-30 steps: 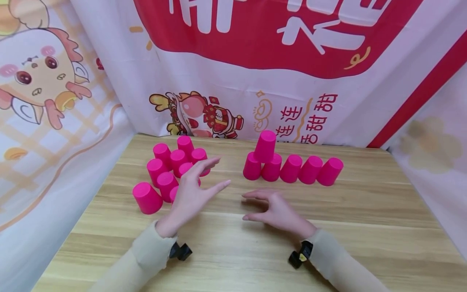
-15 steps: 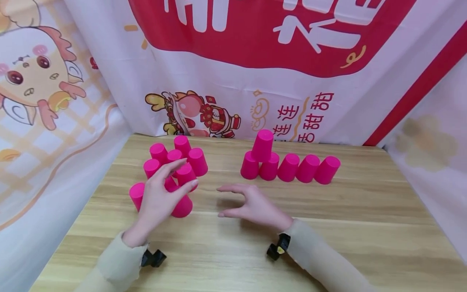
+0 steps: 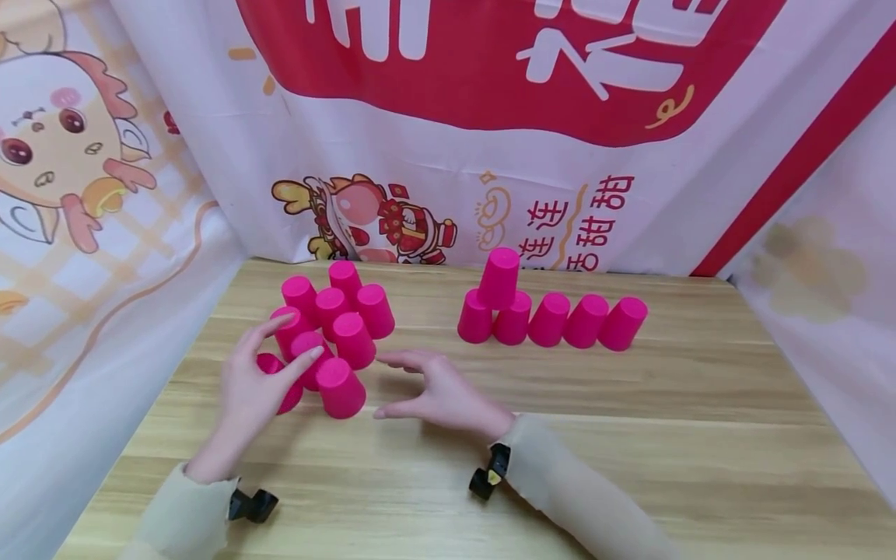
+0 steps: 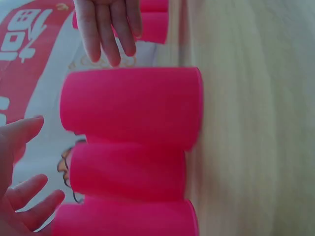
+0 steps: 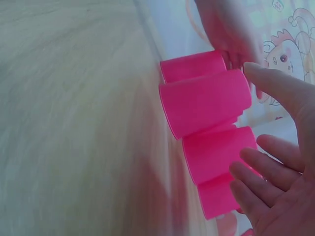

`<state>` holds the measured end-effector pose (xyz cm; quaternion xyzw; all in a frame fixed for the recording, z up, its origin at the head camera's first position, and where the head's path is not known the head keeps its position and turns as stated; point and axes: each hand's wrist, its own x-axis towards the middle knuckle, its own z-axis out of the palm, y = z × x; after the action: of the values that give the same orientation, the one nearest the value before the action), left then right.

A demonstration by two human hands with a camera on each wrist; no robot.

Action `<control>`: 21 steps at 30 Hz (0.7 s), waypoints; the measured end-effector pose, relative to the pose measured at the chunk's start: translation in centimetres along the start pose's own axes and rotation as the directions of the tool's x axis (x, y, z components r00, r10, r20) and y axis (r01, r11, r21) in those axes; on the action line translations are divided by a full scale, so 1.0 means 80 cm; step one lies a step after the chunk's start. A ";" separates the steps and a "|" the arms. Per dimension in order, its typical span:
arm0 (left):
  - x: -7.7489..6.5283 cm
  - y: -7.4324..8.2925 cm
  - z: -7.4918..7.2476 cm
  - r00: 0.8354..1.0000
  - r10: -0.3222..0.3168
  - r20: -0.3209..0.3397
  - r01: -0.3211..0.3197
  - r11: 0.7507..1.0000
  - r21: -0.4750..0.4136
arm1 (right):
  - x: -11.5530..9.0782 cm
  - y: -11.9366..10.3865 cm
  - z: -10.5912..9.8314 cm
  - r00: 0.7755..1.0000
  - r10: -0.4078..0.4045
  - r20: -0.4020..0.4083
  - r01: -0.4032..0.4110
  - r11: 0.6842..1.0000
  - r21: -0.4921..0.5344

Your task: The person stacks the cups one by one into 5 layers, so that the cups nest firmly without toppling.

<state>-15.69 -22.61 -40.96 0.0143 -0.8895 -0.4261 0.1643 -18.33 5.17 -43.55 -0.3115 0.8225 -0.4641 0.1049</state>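
My left hand (image 3: 245,385) hovers over the left group of upside-down pink cups, thumb and fingers spread. It partly hides the front-left cup (image 3: 288,398). To the right of the group, my right hand (image 3: 444,393) reaches in with its thumb and fingers apart and nothing between them. Nearest to it stand the front cup (image 3: 341,390) and the cup behind that (image 3: 354,342). In the left wrist view a large cup (image 4: 133,105) lies between both hands' fingers. The right wrist view has my right palm (image 5: 280,191) facing several cups (image 5: 206,103).
A row of pink cups (image 3: 549,320) stands at the back right of the wooden table (image 3: 560,482). One cup (image 3: 499,278) sits on top of the row's two leftmost cups. A printed cloth (image 3: 420,140) hangs behind the table.
Both hands have moved left, the left one across the cup group to its front-left side, the right one up to its right side. The cups stand as before.
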 end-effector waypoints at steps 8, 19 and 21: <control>-0.005 -0.035 -0.015 0.999 -0.051 0.001 0.051 0.998 0.045 | 0.015 -0.002 0.015 1.000 0.015 0.007 -0.015 0.997 0.069; -0.005 -0.057 -0.018 0.988 -0.129 0.082 0.125 0.991 0.057 | 0.028 0.000 0.029 0.999 0.048 0.006 -0.048 0.992 0.114; -0.005 -0.060 -0.019 0.987 -0.140 0.080 0.135 0.989 0.061 | 0.029 0.000 0.031 0.999 0.053 0.002 -0.053 0.991 0.122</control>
<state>-15.42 -26.70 -43.83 0.0623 -0.9039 -0.4120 0.0964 -19.04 2.04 -44.63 -0.2824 0.8006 -0.5109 0.1357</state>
